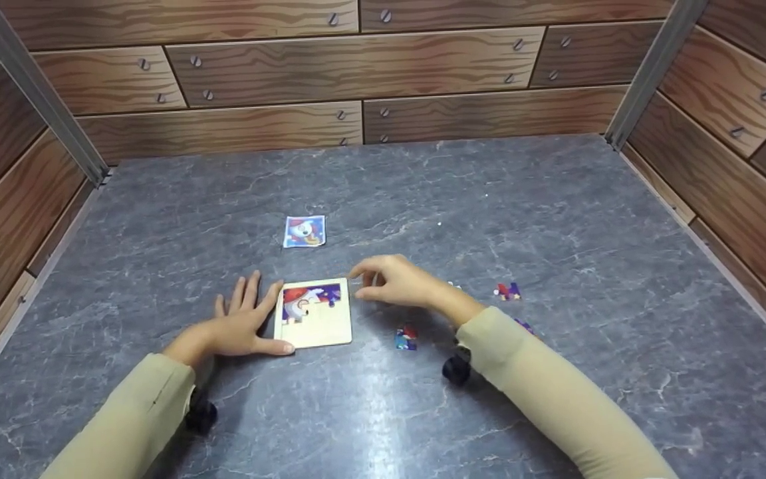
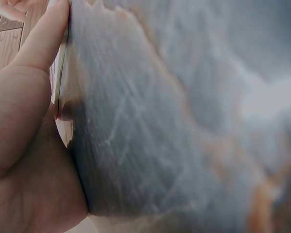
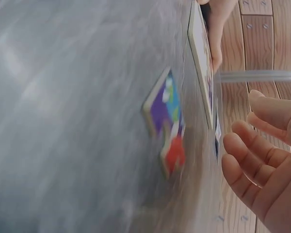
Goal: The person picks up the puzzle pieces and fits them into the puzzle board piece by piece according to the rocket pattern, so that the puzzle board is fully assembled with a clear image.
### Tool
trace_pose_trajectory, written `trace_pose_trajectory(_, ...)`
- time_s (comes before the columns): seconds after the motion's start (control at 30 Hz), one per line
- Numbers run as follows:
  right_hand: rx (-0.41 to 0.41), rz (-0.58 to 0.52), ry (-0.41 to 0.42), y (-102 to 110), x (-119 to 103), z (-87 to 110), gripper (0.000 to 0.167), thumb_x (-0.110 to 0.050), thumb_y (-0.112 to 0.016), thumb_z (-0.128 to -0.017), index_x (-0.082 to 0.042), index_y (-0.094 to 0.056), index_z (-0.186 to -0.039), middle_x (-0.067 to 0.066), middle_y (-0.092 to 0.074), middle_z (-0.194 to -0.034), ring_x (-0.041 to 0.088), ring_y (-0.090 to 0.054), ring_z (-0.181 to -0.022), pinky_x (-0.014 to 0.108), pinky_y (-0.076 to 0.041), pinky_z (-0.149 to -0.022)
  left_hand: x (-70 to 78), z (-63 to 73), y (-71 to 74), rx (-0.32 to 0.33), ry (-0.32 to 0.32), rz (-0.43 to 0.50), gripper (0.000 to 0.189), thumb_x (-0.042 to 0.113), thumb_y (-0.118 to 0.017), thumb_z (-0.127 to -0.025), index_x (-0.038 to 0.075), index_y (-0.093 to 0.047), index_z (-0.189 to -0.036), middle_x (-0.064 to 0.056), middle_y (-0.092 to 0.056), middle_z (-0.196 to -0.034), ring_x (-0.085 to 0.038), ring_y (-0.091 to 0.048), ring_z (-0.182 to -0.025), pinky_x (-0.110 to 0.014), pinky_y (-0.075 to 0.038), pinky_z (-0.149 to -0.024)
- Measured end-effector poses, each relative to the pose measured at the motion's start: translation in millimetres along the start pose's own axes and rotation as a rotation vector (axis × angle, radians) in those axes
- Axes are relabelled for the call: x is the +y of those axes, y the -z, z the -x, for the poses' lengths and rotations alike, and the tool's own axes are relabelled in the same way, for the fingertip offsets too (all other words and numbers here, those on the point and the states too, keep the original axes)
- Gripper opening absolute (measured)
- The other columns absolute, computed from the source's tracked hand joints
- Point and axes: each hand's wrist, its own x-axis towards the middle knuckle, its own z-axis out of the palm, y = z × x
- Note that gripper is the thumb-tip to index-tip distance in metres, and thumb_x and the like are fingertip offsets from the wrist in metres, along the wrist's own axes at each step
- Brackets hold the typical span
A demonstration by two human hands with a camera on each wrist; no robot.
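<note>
Here the spread left hand (image 1: 240, 324) touches the puzzle board (image 1: 323, 327), the empty right hand (image 1: 397, 281) hanging loosely curled.

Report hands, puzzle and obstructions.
Left hand touches puzzle tray at left. Right hand empty, off tray's right side. Tray partly filled, bare section unobstructed. Loose pieces right.

No text, brand, number or sign is showing legibly anywhere: not on far picture card (image 1: 304, 231), nearer puzzle board (image 1: 322, 330) or loose pieces (image 1: 406, 338) at right.
</note>
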Motion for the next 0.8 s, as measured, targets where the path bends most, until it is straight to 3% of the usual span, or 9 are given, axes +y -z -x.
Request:
trace_pose_trajectory(0.37, 0.07, -0.032, -0.039, 21, 25, 21.9, 0.036, -0.02, -0.069, -0.085, -0.003, -0.063, -0.116, 0.006, -0.065, -0.092, 0.018, -0.061, -0.082, 0.031, -0.05, -0.074, -3.1, 0.2, -2.0, 0.013, -0.009, -0.01, 0.114, 0.07, -0.059, -0.073, 0.013, 0.002, -0.15, -0.026, 0.023, -0.147, -0.044, 0.024, -0.132, -0.069, 0.013, -0.094)
trace_pose_trajectory(0.63, 0.1, -0.046, -0.078, 34, 41, 44.1, 0.035, -0.018, -0.068, -0.086, -0.004, -0.063, -0.117, 0.006, -0.064, -0.093, 0.018, -0.06, -0.078, 0.03, -0.05, -0.065, -1.4, 0.7, -0.5, 0.008, -0.008, -0.004, 0.114, 0.069, -0.059, -0.074, 0.013, 0.002, -0.15, -0.026, 0.024, -0.147, -0.044, 0.024, -0.132, -0.069, 0.013, -0.094)
trace_pose_trajectory(0.8, 0.118, -0.049, -0.093, 41, 51, 57.7, 0.035, -0.018, -0.068, -0.086, -0.004, -0.063, -0.117, 0.007, -0.065, -0.093, 0.018, -0.059, -0.077, 0.031, -0.05, -0.066, -0.2, 0.6, 0.4, 0.002, -0.002, 0.004, 0.113, 0.069, -0.06, -0.074, 0.013, 0.003, -0.151, -0.026, 0.024, -0.147, -0.043, 0.025, -0.132, -0.069, 0.014, -0.094)
